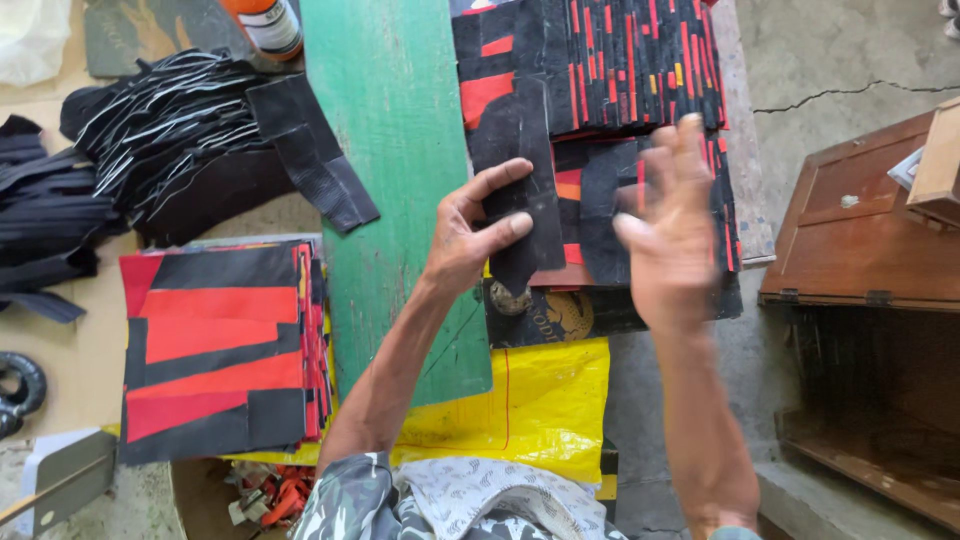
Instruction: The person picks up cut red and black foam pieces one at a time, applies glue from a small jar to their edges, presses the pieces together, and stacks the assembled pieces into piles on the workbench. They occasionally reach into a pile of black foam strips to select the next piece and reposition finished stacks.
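My left hand [470, 235] grips a black leather-like piece [520, 180] between thumb and fingers, holding it up over a spread of black and red pieces [620, 70]. My right hand [670, 220] is blurred, fingers spread apart, palm facing the pile to the right of the held piece; nothing shows in it. A green board [385, 130] runs under my left forearm.
A stack of red and black panels [220, 350] lies at the left. Black strips [190, 130] are heaped at the upper left, beside an orange-capped bottle [265, 25]. A yellow sheet [545, 400] lies below. A brown wooden box [860, 230] stands at the right.
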